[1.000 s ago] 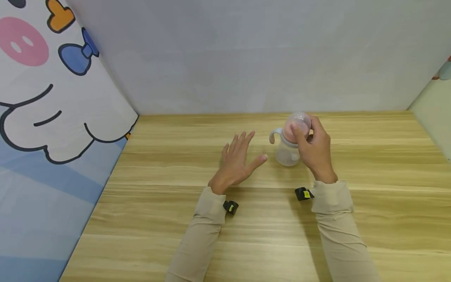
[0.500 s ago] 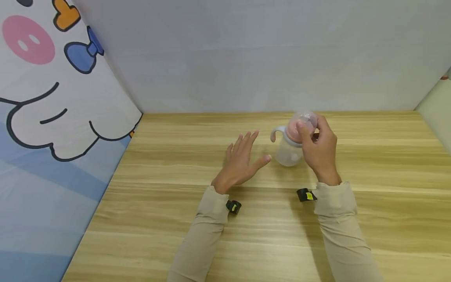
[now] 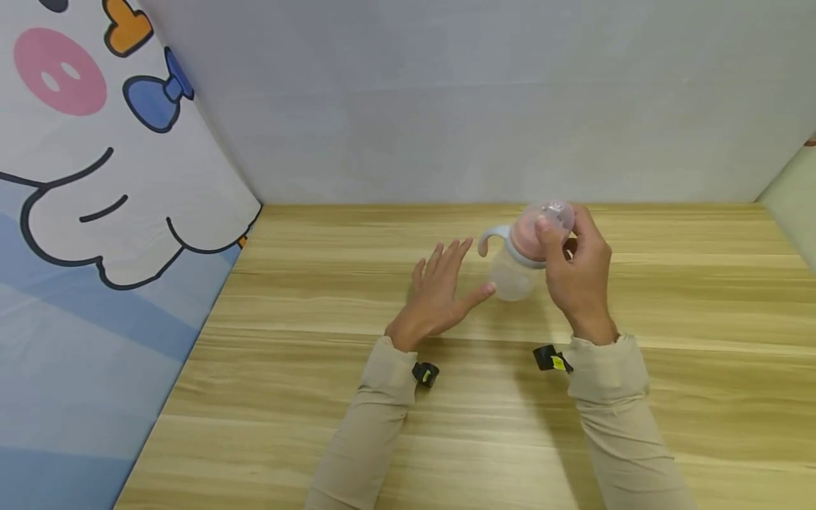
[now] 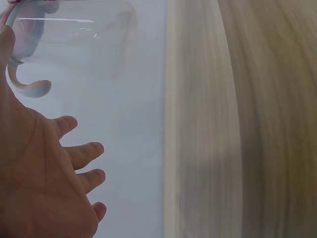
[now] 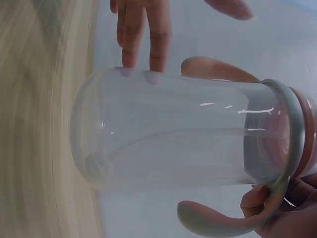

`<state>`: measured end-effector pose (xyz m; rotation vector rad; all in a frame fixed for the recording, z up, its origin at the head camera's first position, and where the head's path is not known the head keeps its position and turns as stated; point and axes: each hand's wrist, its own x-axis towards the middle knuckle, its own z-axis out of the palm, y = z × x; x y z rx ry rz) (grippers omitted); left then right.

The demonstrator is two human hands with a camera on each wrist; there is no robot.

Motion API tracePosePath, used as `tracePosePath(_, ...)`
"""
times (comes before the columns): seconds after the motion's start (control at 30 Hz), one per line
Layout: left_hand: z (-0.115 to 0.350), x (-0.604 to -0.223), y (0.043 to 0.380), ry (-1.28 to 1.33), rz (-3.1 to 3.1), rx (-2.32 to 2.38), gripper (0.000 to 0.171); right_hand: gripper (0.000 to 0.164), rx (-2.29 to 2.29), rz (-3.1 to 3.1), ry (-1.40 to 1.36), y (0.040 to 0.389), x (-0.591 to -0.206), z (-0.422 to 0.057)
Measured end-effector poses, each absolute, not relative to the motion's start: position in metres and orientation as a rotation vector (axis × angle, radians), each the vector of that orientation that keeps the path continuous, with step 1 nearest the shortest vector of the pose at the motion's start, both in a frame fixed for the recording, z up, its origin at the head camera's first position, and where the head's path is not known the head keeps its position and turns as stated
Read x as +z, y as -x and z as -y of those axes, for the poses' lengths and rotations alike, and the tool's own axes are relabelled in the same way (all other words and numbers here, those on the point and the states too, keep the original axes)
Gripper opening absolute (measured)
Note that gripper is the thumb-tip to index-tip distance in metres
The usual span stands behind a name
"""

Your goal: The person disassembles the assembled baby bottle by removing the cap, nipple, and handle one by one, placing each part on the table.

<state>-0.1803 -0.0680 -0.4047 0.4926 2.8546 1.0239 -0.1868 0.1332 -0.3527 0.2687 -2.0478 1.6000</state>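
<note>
A clear baby bottle (image 3: 515, 282) with a pink collar, pale grey-blue handles and a clear domed cap leans in the head view, base toward the left. My right hand (image 3: 579, 276) grips its upper part, thumb across the pink collar. In the right wrist view, fingers (image 5: 255, 198) of that hand curl by one handle (image 5: 213, 222), and a straw shows inside the see-through body. My left hand (image 3: 436, 297) is spread with straight fingers to the left of the bottle, its thumb tip overlapping the lower body in the head view. The left wrist view shows this palm (image 4: 42, 178) facing the bottle's handle (image 4: 34, 89).
A wood-grain table (image 3: 306, 397) lies under both arms. Behind it rises a plain pale wall covering (image 3: 459, 106). On the left hangs a cartoon-printed sheet (image 3: 70, 234). Black wrist cameras (image 3: 425, 373) are worn on the beige sleeves.
The bottle's base has swung a little to the left, toward my left thumb, so it leans more. My right hand keeps its grip. My left hand stays spread, and the head view has shifted slightly.
</note>
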Motion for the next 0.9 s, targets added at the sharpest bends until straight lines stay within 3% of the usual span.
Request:
tracePosePath(0.3, 0.067, -0.405, 0.180, -0.503, -2.852, 1.030, 0.124, 0.029, 1.668, 1.965, -0.306, 0.178, -0.346, -0.124)
tracePosePath(0.53, 0.067, -0.402, 0.180, -0.542, -2.852, 1.090, 0.127, 0.015, 1.771, 1.929, -0.356, 0.173, -0.343, -0.119)
tracePosePath(0.77, 0.066, -0.399, 0.180, -0.637, -2.846, 1.268, 0.127, 0.028, 1.821, 1.949, -0.348, 0.171, -0.343, -0.116)
tracePosePath(0.9, 0.066, -0.398, 0.182, -0.674, -2.835, 1.371, 0.130, 0.027, 1.865, 1.935, -0.344, 0.170, -0.342, -0.114)
